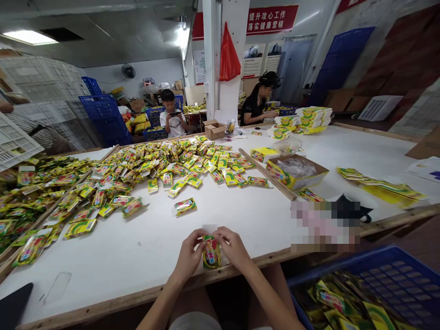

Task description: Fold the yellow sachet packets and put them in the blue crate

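Between my two hands, near the front edge of the white table [137, 247], stands a small yellow-green printed box [211, 256] with a white flap showing at its top. My left hand [190, 250] pinches its upper left corner. On the upper right corner my right hand [233, 245] has thumb and finger closed. Straight ahead lies a single similar box [185, 206], apart from the rest. Beyond it spreads a large heap of the same small boxes [165, 160], some with white flaps sticking out.
A wooden strip [268, 174] divides the table right of the heap. Past it are an open carton [299, 172] with clear plastic inside and flat yellow cardboard sheets [385, 185]. A blue crate [395, 275] of packets stands lower right. Two people sit across the table.
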Action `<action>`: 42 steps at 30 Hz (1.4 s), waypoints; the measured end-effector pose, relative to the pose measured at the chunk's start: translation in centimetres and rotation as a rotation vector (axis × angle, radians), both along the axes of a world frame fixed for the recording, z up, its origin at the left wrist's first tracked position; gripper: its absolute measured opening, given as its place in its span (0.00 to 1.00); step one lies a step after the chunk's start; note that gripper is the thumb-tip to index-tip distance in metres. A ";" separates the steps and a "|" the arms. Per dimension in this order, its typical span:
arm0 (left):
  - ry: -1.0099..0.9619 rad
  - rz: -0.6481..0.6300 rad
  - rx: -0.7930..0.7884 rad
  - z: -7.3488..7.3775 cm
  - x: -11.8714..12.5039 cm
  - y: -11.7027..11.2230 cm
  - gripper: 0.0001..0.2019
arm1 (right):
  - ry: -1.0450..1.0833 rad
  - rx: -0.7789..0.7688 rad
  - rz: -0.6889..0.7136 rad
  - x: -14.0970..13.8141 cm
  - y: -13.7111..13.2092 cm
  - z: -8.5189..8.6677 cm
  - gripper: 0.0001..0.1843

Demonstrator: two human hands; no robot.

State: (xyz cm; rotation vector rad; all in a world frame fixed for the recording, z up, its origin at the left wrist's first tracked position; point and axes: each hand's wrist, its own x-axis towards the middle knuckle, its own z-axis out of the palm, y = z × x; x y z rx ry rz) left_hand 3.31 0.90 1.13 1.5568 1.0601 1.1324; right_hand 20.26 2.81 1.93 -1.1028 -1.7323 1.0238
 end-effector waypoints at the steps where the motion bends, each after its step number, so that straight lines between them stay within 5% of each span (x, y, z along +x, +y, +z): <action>1: 0.001 0.013 0.032 0.1 0.2 0.0 0.07 | 0.025 0.011 -0.016 -0.1 0.2 0.0 0.13; 6: 0.000 0.061 0.120 -0.1 0.7 -0.4 0.13 | 0.200 -0.017 -0.074 -0.4 0.3 -0.5 0.12; 11: 0.075 0.124 0.093 0.5 0.7 -0.7 0.09 | 0.101 0.012 -0.006 -0.3 -0.6 -0.1 0.11; 20: 0.052 0.282 -0.030 0.7 1.0 0.4 0.12 | -0.015 -0.063 -0.086 -1.3 0.3 1.3 0.12; 29: 0.019 0.091 0.043 0.0 0.0 -1.5 0.11 | 0.099 -0.109 0.034 -1.2 -1.1 0.4 0.12; 33: 0.251 0.111 0.220 0.3 -2.1 1.2 0.13 | -0.051 0.003 -0.120 3.2 -1.9 2.1 0.13; 37: 0.691 0.499 0.122 -0.5 -5.9 7.2 0.22 | -0.406 0.039 -0.318 12.4 -3.4 4.6 0.19; 40: 0.746 0.627 -0.016 -1.3 -8.0 10.2 0.13 | -0.497 0.053 -0.424 16.4 -4.5 5.4 0.20; 42: 0.709 0.587 -0.013 -1.3 -8.4 10.5 0.04 | -0.443 0.024 -0.428 16.0 -4.8 5.1 0.22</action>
